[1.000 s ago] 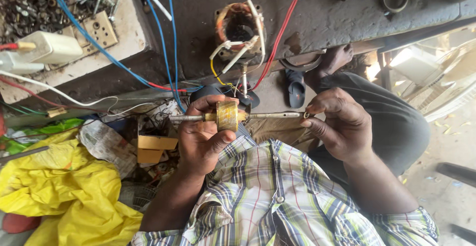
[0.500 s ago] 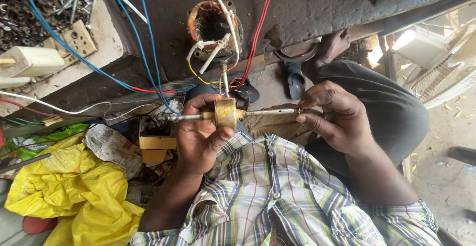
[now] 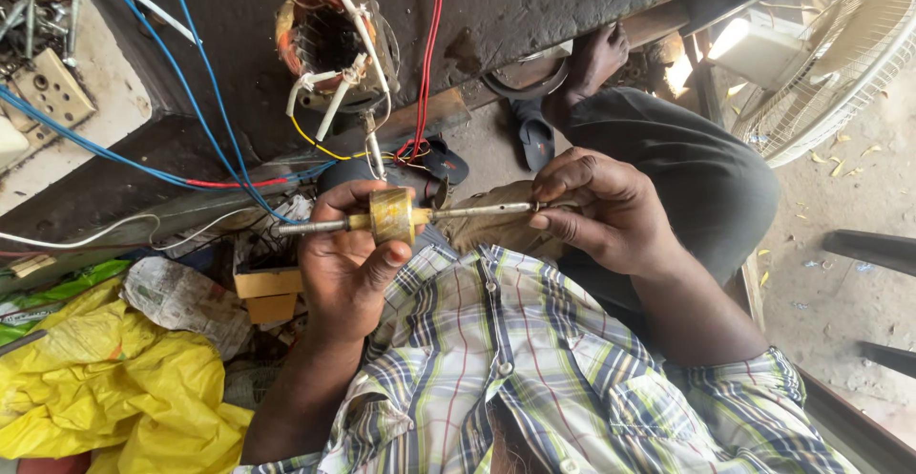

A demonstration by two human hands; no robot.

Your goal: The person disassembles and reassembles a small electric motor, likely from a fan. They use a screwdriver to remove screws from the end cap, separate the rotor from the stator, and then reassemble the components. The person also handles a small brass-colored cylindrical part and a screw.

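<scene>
My left hand [image 3: 348, 269] grips a small motor rotor [image 3: 391, 215], a brass-coloured drum on a thin steel shaft that runs sideways in front of my plaid shirt. My right hand [image 3: 596, 211] pinches the shaft's right end between thumb and fingers. Just above, on the dark workbench [image 3: 534, 6], stands a motor stator [image 3: 329, 44] with copper windings and white-sleeved leads. Yellow and red wires hang from the stator toward the rotor.
Blue cables [image 3: 191, 73] cross the bench at left. A white board with sockets [image 3: 48, 92] and loose bolts sits top left. Yellow plastic bags [image 3: 105, 388] and a small cardboard box [image 3: 267, 293] lie lower left. A fan guard [image 3: 840, 54] stands right; sandals [image 3: 534, 135] lie underfoot.
The view has shifted, so bench and stator sit higher in frame. Both hands still hold the rotor in the same grip, the shaft staying level between them.
</scene>
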